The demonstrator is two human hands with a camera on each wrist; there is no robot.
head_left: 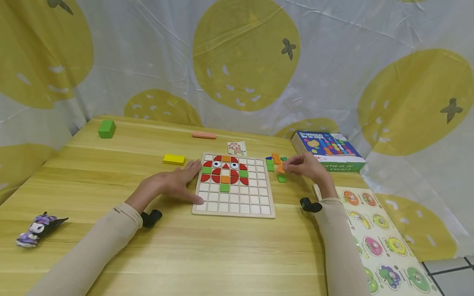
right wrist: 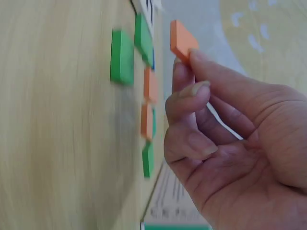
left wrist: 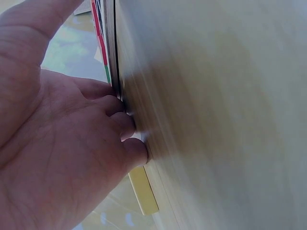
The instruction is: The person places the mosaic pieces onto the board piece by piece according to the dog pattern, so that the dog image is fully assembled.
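Observation:
A wooden grid board (head_left: 233,215) lies on the table, with red, green and orange tiles and two eye discs forming a pattern in its upper left. My left hand (head_left: 175,183) rests at the board's left edge, thumb and fingers spread along the rim. Between thumb and forefinger, my right hand (head_left: 307,165) pinches an orange square tile (right wrist: 182,39), raised off the table to the right of the board. Below it lie several loose tiles, among them a green tile (right wrist: 123,57) and an orange tile (right wrist: 147,121).
A small picture card (head_left: 237,148) lies behind the board. Left of it are a yellow block (head_left: 174,159), a pink stick (head_left: 204,135) and a green block (head_left: 107,129). A toy box (head_left: 329,148) and fruit puzzle board (head_left: 374,230) occupy the right; a doll figurine (head_left: 37,230) lies front left.

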